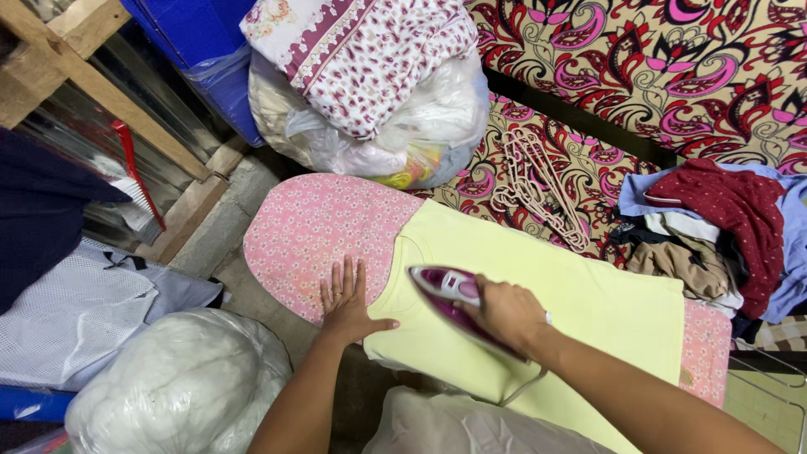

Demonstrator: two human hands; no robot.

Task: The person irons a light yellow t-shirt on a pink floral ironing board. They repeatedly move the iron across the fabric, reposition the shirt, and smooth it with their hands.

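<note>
Two risks: burnt left hand [346,303], spread flat just beside iron [450,298] gripped by right hand [504,313]; scorched shirt [546,294] if paused.

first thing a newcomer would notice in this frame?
Probably the purple steam iron at centre, gripped by the right hand on a pale yellow T-shirt spread over the pink floral ironing board. The left hand lies flat on the board at the shirt's collar end. Next, the loud red paisley fabric at upper right, with pink hangers and a pile of clothes on it.
</note>
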